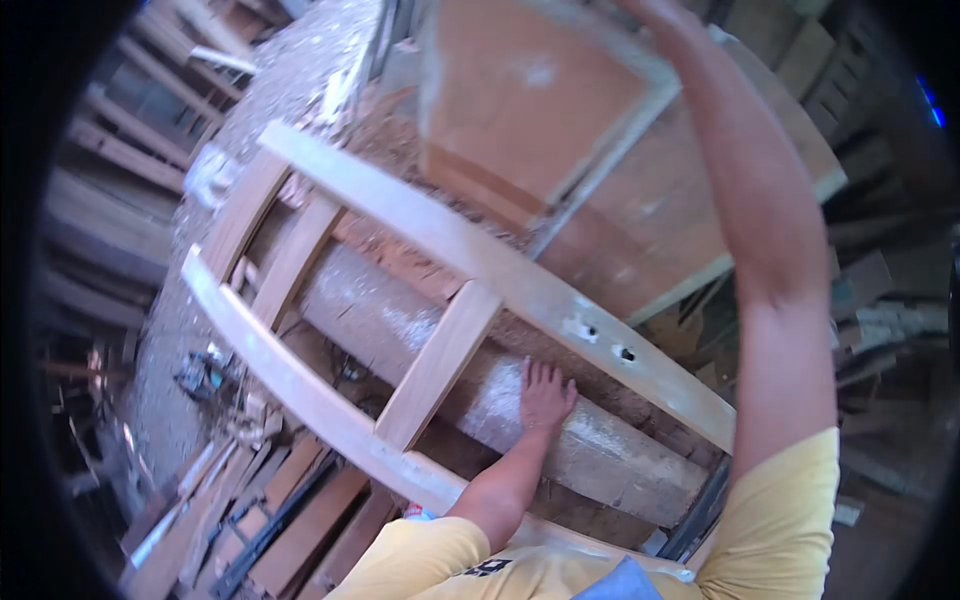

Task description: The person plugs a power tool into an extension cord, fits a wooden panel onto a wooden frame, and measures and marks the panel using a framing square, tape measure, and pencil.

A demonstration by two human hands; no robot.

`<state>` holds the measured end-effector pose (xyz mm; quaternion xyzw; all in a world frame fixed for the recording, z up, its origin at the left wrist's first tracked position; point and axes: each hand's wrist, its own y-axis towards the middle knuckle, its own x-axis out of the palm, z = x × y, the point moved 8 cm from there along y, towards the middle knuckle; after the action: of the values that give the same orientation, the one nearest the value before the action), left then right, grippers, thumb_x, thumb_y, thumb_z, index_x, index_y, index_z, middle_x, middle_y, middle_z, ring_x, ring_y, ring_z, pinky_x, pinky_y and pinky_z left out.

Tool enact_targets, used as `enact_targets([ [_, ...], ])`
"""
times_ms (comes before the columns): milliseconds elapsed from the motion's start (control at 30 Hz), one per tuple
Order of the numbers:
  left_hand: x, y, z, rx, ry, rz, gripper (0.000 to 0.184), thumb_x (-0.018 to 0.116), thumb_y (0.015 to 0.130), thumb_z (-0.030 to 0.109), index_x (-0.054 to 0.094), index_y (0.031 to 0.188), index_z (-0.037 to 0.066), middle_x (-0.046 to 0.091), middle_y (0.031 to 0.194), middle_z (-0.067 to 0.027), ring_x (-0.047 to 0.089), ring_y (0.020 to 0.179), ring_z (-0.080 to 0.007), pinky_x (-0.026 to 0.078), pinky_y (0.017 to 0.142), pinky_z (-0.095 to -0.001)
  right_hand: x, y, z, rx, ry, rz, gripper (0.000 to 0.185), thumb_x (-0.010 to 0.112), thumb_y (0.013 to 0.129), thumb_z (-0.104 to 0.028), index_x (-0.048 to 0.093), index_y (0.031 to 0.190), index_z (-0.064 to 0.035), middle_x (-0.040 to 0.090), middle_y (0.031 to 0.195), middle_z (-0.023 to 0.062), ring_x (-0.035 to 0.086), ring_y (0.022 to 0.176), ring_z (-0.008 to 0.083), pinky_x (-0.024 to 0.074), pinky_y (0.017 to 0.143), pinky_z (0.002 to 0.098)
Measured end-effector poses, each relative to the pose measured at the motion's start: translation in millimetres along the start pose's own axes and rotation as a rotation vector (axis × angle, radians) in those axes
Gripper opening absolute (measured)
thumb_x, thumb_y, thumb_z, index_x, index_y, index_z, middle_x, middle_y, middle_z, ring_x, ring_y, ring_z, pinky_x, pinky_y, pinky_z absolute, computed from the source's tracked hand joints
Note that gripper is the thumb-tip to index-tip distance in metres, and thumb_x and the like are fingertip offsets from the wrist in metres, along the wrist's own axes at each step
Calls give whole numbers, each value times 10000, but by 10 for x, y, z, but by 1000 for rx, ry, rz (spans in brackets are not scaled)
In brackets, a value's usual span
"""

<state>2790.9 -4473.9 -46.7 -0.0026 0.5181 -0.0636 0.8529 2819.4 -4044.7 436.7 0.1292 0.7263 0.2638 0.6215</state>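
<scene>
My left hand (547, 396) lies with its fingers spread on a thick, dusty wooden beam (620, 455), holding nothing. Around that beam sits a pale wooden frame (400, 208), made of two long rails joined by several crosspieces. The nearest crosspiece (440, 365) is just left of my left hand. Two dark holes (608, 342) pierce the far rail. My right arm (775, 230) stretches up past the frame's right end to the top edge, where the hand is cut off, so its fingers and anything in them are hidden.
Large brown boards (540, 100) lie beyond the frame. Wood offcuts (290, 510) are heaped at the lower left, and timber pieces (140, 150) stand at the far left. Grey, littered ground (280, 90) runs between them. More scrap wood is at the right, blurred.
</scene>
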Motion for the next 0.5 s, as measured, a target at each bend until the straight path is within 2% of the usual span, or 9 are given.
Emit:
enact_targets([
  [67, 5, 23, 6, -2, 19, -16, 442, 532, 943, 410, 692, 1077, 19, 644, 1168, -199, 521, 1276, -344, 198, 1251, -492, 439, 219, 354, -2, 248, 111, 567, 794, 803, -542, 684, 1033, -36, 737, 941, 183, 712, 857, 380, 547, 777, 474],
  [100, -11, 17, 3, -9, 28, -19, 438, 535, 939, 406, 694, 1082, 24, 646, 1170, -194, 521, 1276, -339, 198, 1250, -490, 680, 169, 661, 7, 233, 118, 567, 794, 803, -542, 684, 1033, -36, 737, 941, 183, 712, 857, 380, 547, 777, 474],
  [167, 7, -5, -10, -18, 38, -22, 433, 539, 935, 403, 697, 1087, 29, 647, 1172, -190, 520, 1276, -335, 199, 1248, -488, 1243, 40, 1356, -60, -27, -120, 591, 716, 861, -497, 674, 1181, -2, 698, 1162, 244, 670, 1085, 408, 521, 919, 475],
  [200, 9, -3, -8, -17, 45, 2, 430, 550, 927, 402, 699, 1089, 33, 648, 1178, -188, 521, 1273, -333, 206, 1245, -489, 1150, -130, 1573, 112, -196, -290, 603, 694, 883, -481, 640, 1266, -18, 665, 1259, 240, 638, 1160, 416, 501, 1004, 489],
  [267, 29, 14, -8, -13, 54, 23, 428, 561, 919, 402, 702, 1091, 36, 649, 1183, -186, 523, 1270, -331, 213, 1241, -490, 1214, -251, 2370, 195, -240, -232, 661, 693, 878, -513, 602, 1329, -40, 611, 1370, 218, 606, 1230, 412, 485, 1038, 502],
  [333, 30, 1, -14, -30, 33, 40, 426, 580, 902, 395, 709, 1100, 41, 649, 1192, -187, 525, 1265, -334, 219, 1238, -492, 910, -457, 2831, 371, -352, -152, 744, 703, 864, -543, 535, 1407, -64, 525, 1475, 216, 538, 1324, 416, 470, 1062, 534],
  [400, 0, 7, 1, -9, 54, 71, 423, 585, 897, 392, 711, 1102, 45, 649, 1192, -184, 525, 1264, -335, 221, 1236, -495, 934, -485, 3490, 381, -475, -136, 805, 705, 848, -576, 487, 1452, -91, 453, 1529, 220, 483, 1368, 447, 426, 1096, 575],
  [500, -35, 22, 21, 10, 77, 94, 420, 591, 888, 385, 715, 1112, 52, 651, 1188, -180, 524, 1264, -337, 225, 1233, -500, 887, -701, 3846, 461, -457, -270, 872, 722, 823, -590, 426, 1502, -130, 472, 1506, 198, 456, 1386, 442, 376, 1116, 616],
])
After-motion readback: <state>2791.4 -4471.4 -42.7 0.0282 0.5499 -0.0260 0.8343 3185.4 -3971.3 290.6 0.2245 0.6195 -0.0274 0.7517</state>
